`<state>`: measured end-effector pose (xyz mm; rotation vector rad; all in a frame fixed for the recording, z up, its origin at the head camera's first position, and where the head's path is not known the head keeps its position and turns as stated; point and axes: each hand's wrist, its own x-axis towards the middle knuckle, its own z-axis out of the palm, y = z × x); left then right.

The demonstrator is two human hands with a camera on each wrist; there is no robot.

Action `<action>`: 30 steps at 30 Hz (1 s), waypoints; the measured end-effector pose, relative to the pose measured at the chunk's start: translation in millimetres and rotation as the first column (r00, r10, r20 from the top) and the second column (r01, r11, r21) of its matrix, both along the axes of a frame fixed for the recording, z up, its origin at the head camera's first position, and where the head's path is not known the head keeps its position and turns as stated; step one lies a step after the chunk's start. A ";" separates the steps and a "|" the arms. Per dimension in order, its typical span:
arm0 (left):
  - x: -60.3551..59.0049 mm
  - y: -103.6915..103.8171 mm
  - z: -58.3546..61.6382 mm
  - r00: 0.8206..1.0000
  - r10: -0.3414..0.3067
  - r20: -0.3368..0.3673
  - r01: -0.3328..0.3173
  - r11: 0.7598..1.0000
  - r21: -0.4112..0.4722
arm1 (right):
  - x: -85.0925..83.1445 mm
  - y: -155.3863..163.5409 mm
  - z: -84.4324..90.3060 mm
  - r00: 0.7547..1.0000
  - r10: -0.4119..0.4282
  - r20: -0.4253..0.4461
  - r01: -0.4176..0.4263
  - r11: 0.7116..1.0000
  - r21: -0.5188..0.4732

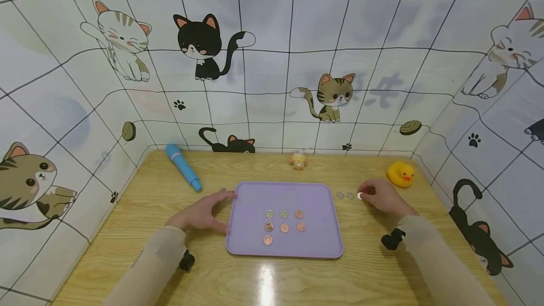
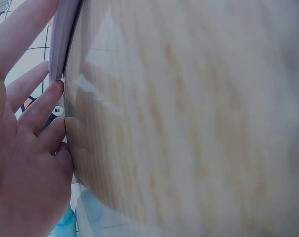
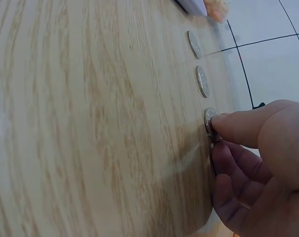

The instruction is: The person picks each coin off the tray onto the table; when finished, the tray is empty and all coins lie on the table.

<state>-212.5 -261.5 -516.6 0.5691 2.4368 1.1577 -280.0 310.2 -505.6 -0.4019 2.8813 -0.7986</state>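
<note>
Right hand (image 1: 384, 196) pinching coin (image 1: 360, 196) beside tray (image 1: 329, 244) edge, left hand (image 1: 203, 212) opposite

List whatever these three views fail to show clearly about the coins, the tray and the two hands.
- Coins on the purple tray, head view: seven, too small to read denominations.
- Coin under the right hand: fingertip covers part of it in the right wrist view; lifted or flat cannot be told.
- Left hand, left wrist view: only the tray's edge shows; the rest is cut off, and the table is blurred.
- Small toy at the back, head view: too small to identify.
</note>
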 end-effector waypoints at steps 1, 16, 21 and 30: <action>0.2 -0.1 0.2 1.000 0.002 0.001 -0.002 1.000 -0.001 | -0.5 -0.1 -0.6 1.000 0.000 0.003 0.000 1.000 0.004; 0.6 -0.2 0.6 1.000 0.011 0.002 -0.011 1.000 -0.018 | 0.2 -2.6 0.9 0.999 -0.014 0.048 0.013 1.000 0.019; 0.8 -0.9 0.7 1.000 0.011 0.003 -0.011 1.000 -0.024 | -1.2 -2.8 0.6 0.998 -0.026 0.051 0.025 0.999 0.026; -0.4 -1.8 -0.5 1.000 0.006 -0.002 -0.006 1.000 -0.026 | -3.3 -0.9 -1.8 0.999 -0.010 0.042 0.009 1.000 0.021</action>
